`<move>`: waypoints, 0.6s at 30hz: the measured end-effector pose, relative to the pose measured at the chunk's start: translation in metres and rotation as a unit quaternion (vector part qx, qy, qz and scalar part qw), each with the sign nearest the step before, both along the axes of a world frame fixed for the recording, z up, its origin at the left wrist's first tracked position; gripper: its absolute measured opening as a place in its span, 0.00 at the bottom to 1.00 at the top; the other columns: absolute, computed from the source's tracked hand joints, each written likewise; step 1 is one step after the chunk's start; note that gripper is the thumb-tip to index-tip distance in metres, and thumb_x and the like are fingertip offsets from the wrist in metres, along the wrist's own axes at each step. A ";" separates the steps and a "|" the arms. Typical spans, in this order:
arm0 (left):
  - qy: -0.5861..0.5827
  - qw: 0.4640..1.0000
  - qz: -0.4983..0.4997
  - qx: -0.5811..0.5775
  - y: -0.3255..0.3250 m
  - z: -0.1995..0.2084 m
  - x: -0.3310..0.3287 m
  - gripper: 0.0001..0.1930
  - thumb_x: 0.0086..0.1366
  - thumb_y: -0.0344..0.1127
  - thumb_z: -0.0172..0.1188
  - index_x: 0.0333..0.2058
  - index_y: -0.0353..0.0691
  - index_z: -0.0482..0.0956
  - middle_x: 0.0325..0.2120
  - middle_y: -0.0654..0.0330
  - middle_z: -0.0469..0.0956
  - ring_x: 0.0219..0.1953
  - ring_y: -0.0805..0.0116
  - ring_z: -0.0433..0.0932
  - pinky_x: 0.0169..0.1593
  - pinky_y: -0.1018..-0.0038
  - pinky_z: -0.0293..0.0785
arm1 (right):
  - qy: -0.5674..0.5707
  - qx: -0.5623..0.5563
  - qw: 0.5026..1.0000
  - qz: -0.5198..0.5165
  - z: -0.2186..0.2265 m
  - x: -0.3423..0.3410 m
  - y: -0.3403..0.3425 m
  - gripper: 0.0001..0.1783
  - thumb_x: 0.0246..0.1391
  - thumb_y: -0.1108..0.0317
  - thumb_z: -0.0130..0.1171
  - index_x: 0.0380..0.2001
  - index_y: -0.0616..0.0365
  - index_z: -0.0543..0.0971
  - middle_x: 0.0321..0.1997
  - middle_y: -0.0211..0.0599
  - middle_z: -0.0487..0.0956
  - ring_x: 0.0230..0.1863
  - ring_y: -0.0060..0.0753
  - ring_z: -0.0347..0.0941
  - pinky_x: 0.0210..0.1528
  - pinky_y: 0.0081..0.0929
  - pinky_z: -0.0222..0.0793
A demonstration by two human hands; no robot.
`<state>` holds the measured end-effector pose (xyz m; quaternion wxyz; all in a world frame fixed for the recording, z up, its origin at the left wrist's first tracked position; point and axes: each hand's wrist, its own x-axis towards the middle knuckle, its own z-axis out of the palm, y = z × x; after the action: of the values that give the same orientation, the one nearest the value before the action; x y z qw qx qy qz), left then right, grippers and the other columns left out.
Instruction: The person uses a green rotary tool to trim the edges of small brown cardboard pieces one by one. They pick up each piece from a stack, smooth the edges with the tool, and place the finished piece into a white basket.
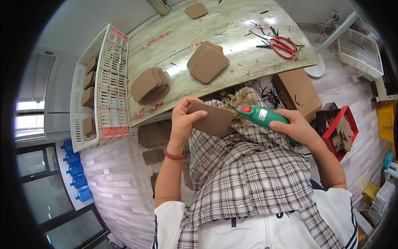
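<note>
Just off the table [166, 54]'s near edge: brown panel [215, 121], green power cutter [262, 115]

Flat and round-cornered, the panel is pinched by the nearly closed left hand [186, 116]; beside its right corner sits the red-buttoned cutter's nose, the right hand [300, 128] curled around the handle.

I see this from my own head, through the left of two wide fisheye cameras worn side by side, facing steeply down over my checked apron [253, 178], with my forearms [168, 182] rising from the lower part of the view. My left hand [185, 116] and right hand [299, 128] come near the middle, fairly close to the lens, while the table [166, 54] stretches away toward the top. The sweep is broad, from blue water bottles [76, 170] at my left to a yellow crate [386, 120] at my right, straight edges bowing toward the dark rim.
</note>
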<state>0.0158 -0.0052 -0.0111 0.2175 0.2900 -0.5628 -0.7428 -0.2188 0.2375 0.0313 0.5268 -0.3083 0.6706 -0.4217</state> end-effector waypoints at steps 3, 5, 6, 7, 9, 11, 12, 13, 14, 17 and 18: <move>-0.006 1.000 0.010 -0.003 0.000 0.000 0.000 0.14 0.52 0.19 0.66 0.37 0.35 0.76 0.30 0.64 0.80 0.32 0.77 0.78 0.38 0.81 0.75 | 0.001 0.002 1.000 0.000 -0.002 0.006 0.002 0.25 0.53 0.53 0.65 0.45 0.64 0.78 0.26 0.28 0.75 0.23 0.15 0.68 0.25 0.18 0.67; -0.026 0.999 0.009 -0.027 0.000 -0.004 -0.001 0.14 0.52 0.20 0.67 0.37 0.35 0.76 0.30 0.64 0.80 0.31 0.78 0.77 0.38 0.82 0.75 | -0.009 -0.003 1.000 0.007 -0.008 0.008 0.000 0.25 0.53 0.53 0.65 0.45 0.64 0.78 0.25 0.27 0.75 0.22 0.15 0.68 0.25 0.17 0.66; -0.029 0.999 0.004 -0.041 0.003 -0.004 -0.003 0.13 0.52 0.21 0.67 0.37 0.36 0.76 0.30 0.65 0.79 0.31 0.79 0.76 0.37 0.82 0.74 | -0.006 -0.010 1.000 0.010 -0.008 0.011 -0.003 0.24 0.54 0.54 0.65 0.46 0.63 0.78 0.24 0.26 0.74 0.22 0.15 0.67 0.25 0.17 0.66; -0.050 0.997 -0.009 -0.053 0.007 -0.002 -0.004 0.12 0.52 0.22 0.67 0.36 0.37 0.77 0.30 0.66 0.79 0.31 0.80 0.76 0.37 0.82 0.73 | -0.011 -0.015 1.000 0.006 -0.007 0.016 -0.008 0.24 0.54 0.54 0.65 0.45 0.64 0.78 0.24 0.26 0.74 0.22 0.15 0.67 0.25 0.17 0.66; -0.055 0.997 -0.023 -0.058 0.003 -0.002 -0.006 0.12 0.53 0.23 0.67 0.36 0.37 0.77 0.30 0.67 0.79 0.32 0.80 0.75 0.38 0.81 0.73 | -0.021 -0.027 0.999 -0.003 -0.007 0.021 -0.015 0.24 0.54 0.55 0.64 0.45 0.64 0.78 0.24 0.26 0.74 0.21 0.15 0.67 0.24 0.17 0.65; -0.028 0.995 0.048 -0.079 -0.019 0.003 0.002 0.10 0.55 0.22 0.65 0.36 0.38 0.78 0.30 0.66 0.79 0.32 0.80 0.75 0.38 0.81 0.73 | -0.020 -0.036 0.999 -0.017 -0.008 0.022 -0.019 0.22 0.55 0.56 0.63 0.44 0.64 0.78 0.23 0.26 0.73 0.22 0.14 0.67 0.24 0.17 0.65; 0.014 0.991 0.101 -0.085 -0.040 0.009 0.006 0.09 0.56 0.21 0.62 0.35 0.39 0.78 0.30 0.66 0.78 0.32 0.79 0.75 0.38 0.81 0.73 | -0.017 -0.036 0.999 -0.030 -0.008 0.020 -0.017 0.21 0.55 0.56 0.63 0.44 0.64 0.78 0.23 0.26 0.73 0.22 0.14 0.67 0.24 0.16 0.65; 0.046 0.978 0.170 -0.112 -0.063 0.021 0.015 0.09 0.58 0.22 0.62 0.37 0.40 0.77 0.31 0.66 0.78 0.32 0.77 0.76 0.38 0.79 0.75 | -0.016 -0.036 0.998 -0.042 -0.008 0.018 -0.015 0.21 0.56 0.57 0.62 0.44 0.64 0.78 0.23 0.26 0.73 0.22 0.14 0.67 0.24 0.16 0.65; 0.067 0.959 0.260 -0.094 -0.092 0.022 0.027 0.09 0.60 0.24 0.62 0.39 0.40 0.77 0.32 0.65 0.78 0.33 0.75 0.76 0.39 0.78 0.76 | -0.012 -0.036 0.998 -0.051 -0.011 0.016 -0.011 0.21 0.56 0.57 0.62 0.43 0.64 0.78 0.24 0.26 0.73 0.22 0.14 0.67 0.24 0.16 0.65; 0.015 0.931 0.340 -0.134 -0.175 0.018 0.072 0.08 0.62 0.27 0.61 0.40 0.39 0.76 0.35 0.60 0.79 0.36 0.70 0.77 0.41 0.74 0.75 | -0.009 -0.041 0.995 -0.086 -0.013 0.016 -0.006 0.21 0.56 0.56 0.62 0.43 0.64 0.78 0.24 0.26 0.73 0.23 0.14 0.68 0.25 0.15 0.66; -0.017 0.921 0.357 -0.157 -0.203 0.004 0.091 0.09 0.61 0.28 0.62 0.41 0.38 0.76 0.35 0.59 0.79 0.36 0.69 0.77 0.42 0.73 0.75 | -0.001 -0.045 0.996 -0.072 -0.014 0.016 -0.006 0.21 0.56 0.56 0.62 0.43 0.64 0.78 0.25 0.26 0.73 0.24 0.14 0.68 0.25 0.16 0.66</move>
<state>0.1069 -0.2079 -0.0072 0.5015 0.4462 -0.5351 -0.5128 -0.2033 0.2317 0.0171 0.4809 -0.2825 0.6709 -0.4887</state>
